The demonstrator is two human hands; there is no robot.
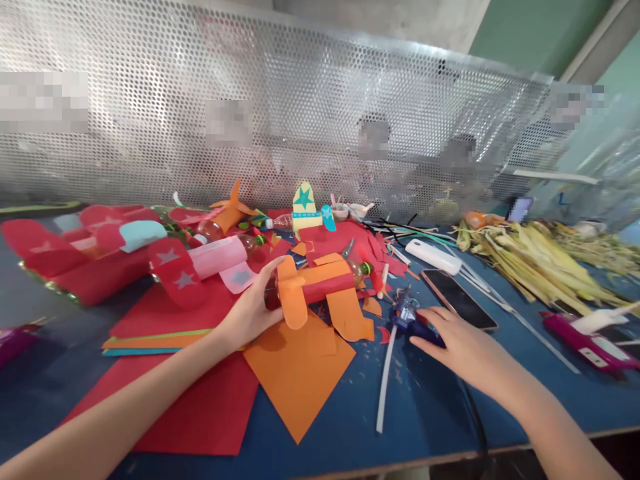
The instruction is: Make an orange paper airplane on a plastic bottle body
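Left hand (250,313) gripping plane (320,283) (orange) — right hand (460,347) flat

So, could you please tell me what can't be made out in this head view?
- Glue gun: its grip lies under the right hand, so the hold is unclear.
- Bottle plane: its tail end sits behind the left hand.
- Things behind the mesh screen: blurred.
- Pink tool: motion-blurred near the right edge.

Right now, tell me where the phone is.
In the head view the phone lies face up on the blue table, right of centre, just beyond the right hand and in front of the white case.
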